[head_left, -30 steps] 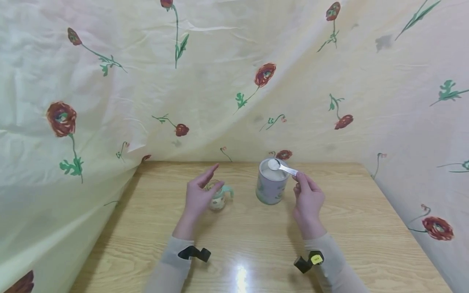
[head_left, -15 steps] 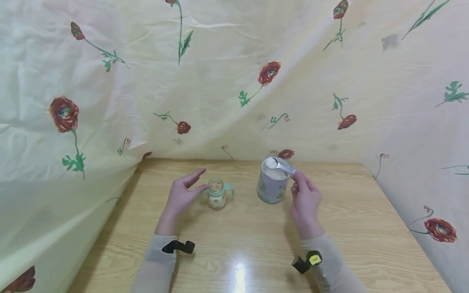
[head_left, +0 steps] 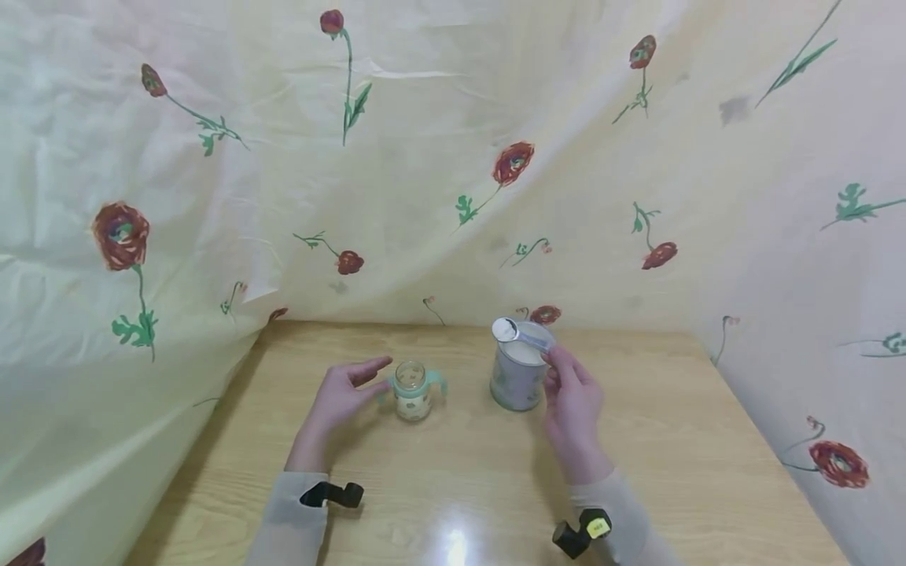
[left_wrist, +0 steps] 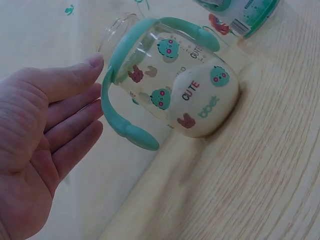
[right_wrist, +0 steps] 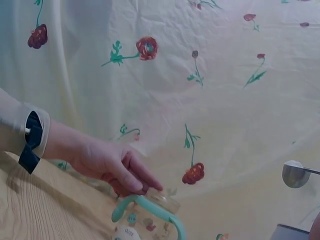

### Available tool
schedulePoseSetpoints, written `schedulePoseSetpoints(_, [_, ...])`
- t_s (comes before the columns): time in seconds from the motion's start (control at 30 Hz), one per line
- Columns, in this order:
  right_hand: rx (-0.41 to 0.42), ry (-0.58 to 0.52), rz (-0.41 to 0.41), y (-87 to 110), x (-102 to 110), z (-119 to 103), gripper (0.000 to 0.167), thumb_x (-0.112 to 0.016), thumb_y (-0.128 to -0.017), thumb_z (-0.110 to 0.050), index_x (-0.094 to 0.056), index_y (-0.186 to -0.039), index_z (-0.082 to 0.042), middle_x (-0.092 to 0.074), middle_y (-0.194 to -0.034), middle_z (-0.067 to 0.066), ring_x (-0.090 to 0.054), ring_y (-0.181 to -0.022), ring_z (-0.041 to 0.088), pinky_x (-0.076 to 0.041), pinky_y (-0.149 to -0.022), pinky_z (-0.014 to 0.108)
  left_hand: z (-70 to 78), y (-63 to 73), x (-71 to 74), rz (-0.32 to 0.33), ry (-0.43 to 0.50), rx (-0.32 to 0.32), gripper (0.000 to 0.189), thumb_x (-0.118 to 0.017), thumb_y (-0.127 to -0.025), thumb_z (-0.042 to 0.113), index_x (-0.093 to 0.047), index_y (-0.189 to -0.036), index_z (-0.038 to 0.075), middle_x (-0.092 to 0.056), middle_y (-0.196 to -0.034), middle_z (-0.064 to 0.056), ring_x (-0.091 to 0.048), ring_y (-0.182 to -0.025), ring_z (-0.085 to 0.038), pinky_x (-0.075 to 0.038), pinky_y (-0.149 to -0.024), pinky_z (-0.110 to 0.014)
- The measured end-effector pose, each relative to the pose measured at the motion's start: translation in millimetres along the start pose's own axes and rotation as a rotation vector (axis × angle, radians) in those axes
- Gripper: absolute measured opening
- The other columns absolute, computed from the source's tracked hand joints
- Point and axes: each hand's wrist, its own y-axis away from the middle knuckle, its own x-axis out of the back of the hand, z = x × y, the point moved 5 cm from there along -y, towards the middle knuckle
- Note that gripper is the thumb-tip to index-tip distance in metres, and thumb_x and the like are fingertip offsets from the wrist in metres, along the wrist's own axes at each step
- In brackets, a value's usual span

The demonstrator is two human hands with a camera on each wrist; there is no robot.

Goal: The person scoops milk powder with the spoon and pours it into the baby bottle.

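Observation:
A clear baby bottle (head_left: 413, 402) with mint-green handles and cartoon prints stands uncapped on the table. White contents fill its lower part in the left wrist view. My left hand (head_left: 343, 395) is beside it, fingers extended and thumb tip close to the neck and near handle (left_wrist: 132, 135); whether it touches cannot be told. My right hand (head_left: 573, 409) pinches the handle of a measuring scoop (head_left: 506, 330) holding white powder. The scoop is over the rim of a lilac powder can (head_left: 515, 385), which has white powder inside. In the right wrist view the scoop's bowl (right_wrist: 296, 175) is level.
The light wood table (head_left: 453, 479) carries the bottle and the can, with a gap between them. A cream curtain (head_left: 425, 157) printed with red flowers hangs behind and along both sides. Each forearm wears a black camera mount (head_left: 333, 494).
My left hand has drawn leftward from over the bottle to its side, uncovering the mouth. The right hand has carried the scoop slightly left, toward the can's left rim. The head view has shifted.

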Motion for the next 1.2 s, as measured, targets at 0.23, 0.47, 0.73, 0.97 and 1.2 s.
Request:
schedulePoseSetpoints(0.23, [0.029, 0.064, -0.046, 7.6, -16, 8, 0.019, -0.074, -0.104, -0.018, -0.08, -0.087, -0.012, -0.067, -0.083, -0.004, -0.052, -0.072, 0.005, -0.047, -0.064, 0.013, -1.3, 1.6, -3.3, -0.041, 0.019, 0.01, 0.046, -0.083, -0.097, 0.021, -0.072, -0.139, 0.008, -0.068, -0.143, -0.005, -0.062, -0.136, -0.031, -0.047, -0.117, -0.051])
schedulePoseSetpoints(0.47, [0.035, 0.098, -0.11, 19.9, -30, 28, 0.025, -0.069, -0.106, -0.012, -0.08, -0.083, -0.014, -0.059, -0.078, -0.005, -0.05, -0.072, 0.006, -0.045, -0.061, 0.013, -5.6, 3.7, -6.0, -0.055, 0.033, 0.071, 0.045, -0.082, -0.097, 0.02, -0.072, -0.139, 0.009, -0.069, -0.143, -0.004, -0.062, -0.136, -0.031, -0.045, -0.119, -0.052])
schedulePoseSetpoints(0.73, [0.019, 0.11, -0.174, 27.8, -45, 53, 0.02, -0.071, -0.105, -0.012, -0.082, -0.088, -0.014, -0.066, -0.079, -0.005, -0.052, -0.071, 0.004, -0.046, -0.062, 0.011, -6.2, 2.8, -7.4, -0.049, 0.008, 0.075, 0.042, -0.082, -0.097, 0.018, -0.074, -0.137, 0.011, -0.07, -0.141, -0.004, -0.063, -0.135, -0.031, -0.045, -0.118, -0.053])
schedulePoseSetpoints(0.97, [0.006, 0.168, -0.169, 33.1, -57, 72, 0.008, -0.075, -0.102, -0.012, -0.08, -0.098, -0.007, -0.073, -0.086, -0.003, -0.056, -0.079, 0.008, -0.052, -0.07, 0.016, -4.8, 1.8, -8.4, -0.06, -0.018, 0.075, 0.036, -0.081, -0.097, 0.016, -0.076, -0.132, 0.01, -0.073, -0.135, -0.005, -0.067, -0.129, -0.027, -0.051, -0.114, -0.048])
schedulePoseSetpoints(1.2, [0.008, 0.215, -0.152, 33.5, -61, 89, 0.009, -0.075, -0.102, -0.012, -0.079, -0.101, -0.005, -0.073, -0.088, -0.002, -0.055, -0.078, 0.008, -0.05, -0.069, 0.017, -3.7, 2.2, -7.1, -0.067, -0.042, 0.069, 0.035, -0.081, -0.097, 0.015, -0.077, -0.131, 0.009, -0.075, -0.132, -0.005, -0.069, -0.126, -0.026, -0.054, -0.111, -0.046])
